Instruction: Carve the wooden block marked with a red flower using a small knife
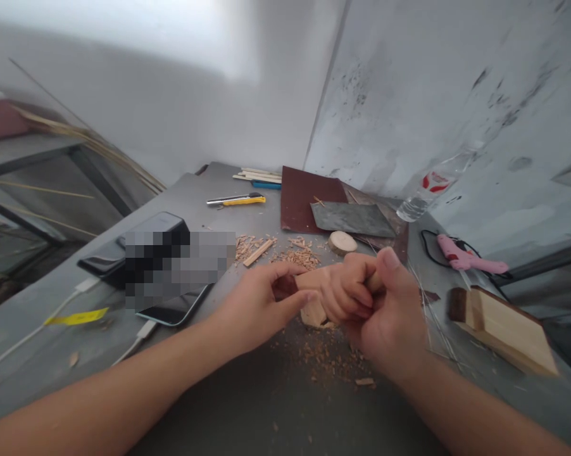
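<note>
Wooden piece (313, 278), long axis crosswise; left hand (259, 304) closed about one end; right hand (385, 310) fisted, contents unclear

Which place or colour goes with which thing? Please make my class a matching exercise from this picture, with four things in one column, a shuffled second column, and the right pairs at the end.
Things
1. Glue gun
2. Bottle
3. Knife
4. Piece of wood

Places and colours
A. Clear, with red on its label
B. Between the left hand and the right hand
C. Pink
D. Partly yellow

Right pairs: 1-C, 2-A, 3-D, 4-B
</note>
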A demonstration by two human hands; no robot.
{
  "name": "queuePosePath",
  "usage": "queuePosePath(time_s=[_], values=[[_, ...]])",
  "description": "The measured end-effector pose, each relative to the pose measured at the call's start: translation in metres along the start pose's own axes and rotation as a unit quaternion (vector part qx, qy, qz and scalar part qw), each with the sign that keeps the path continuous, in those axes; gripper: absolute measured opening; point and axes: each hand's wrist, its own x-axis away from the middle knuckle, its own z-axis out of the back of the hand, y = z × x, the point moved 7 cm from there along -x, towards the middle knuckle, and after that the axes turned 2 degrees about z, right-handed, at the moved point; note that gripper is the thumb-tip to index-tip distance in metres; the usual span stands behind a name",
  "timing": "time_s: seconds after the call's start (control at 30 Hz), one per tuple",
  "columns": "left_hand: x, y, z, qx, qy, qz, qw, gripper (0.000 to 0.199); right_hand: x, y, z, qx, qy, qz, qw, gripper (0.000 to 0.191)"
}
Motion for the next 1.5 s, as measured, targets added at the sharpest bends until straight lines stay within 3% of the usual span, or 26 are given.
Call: queuePosePath(time_s=[0.17,0.3,0.4,0.6,0.83,0.93,1.0,1.23,1.5], values=[[-0.002,-0.005,-0.001,-0.013,0.009,0.02,1.0,0.034,0.0,-0.004,-0.003,0.03,-0.007,0.01,0.999,0.064],[-0.001,0.006,-0.003,-0.012,0.003,-0.039,0.999,0.035,-0.002,-0.006,-0.001,0.051,0.029,0.027,0.998,0.065],[-0.001,0.015,-0.007,-0.07,-0.017,-0.103,0.992,0.03,-0.002,-0.006,0.0,0.059,0.054,0.042,0.996,0.067],[-0.005,0.015,-0.004,-0.138,0.005,-0.101,0.985,0.024,0.005,-0.004,-0.002,0.111,0.082,0.089,0.986,0.069],[-0.005,0.013,-0.006,-0.121,0.011,-0.093,0.988,0.022,-0.015,0.005,0.005,-0.024,-0.046,0.004,0.999,0.07],[-0.005,0.013,-0.006,-0.142,0.013,-0.094,0.985,0.02,-0.019,0.008,0.009,-0.029,-0.073,-0.024,0.997,0.072],[-0.005,0.014,-0.006,-0.152,0.013,-0.087,0.984,0.019,-0.017,0.008,0.008,-0.013,-0.047,-0.019,0.999,0.073],[-0.006,0.014,-0.004,-0.166,0.042,-0.079,0.982,0.02,0.006,-0.008,-0.001,0.091,0.143,0.092,0.981,0.073],[-0.008,0.003,-0.004,-0.127,0.053,-0.062,0.989,0.023,0.004,-0.005,0.014,0.03,0.152,0.076,0.985,0.074]])
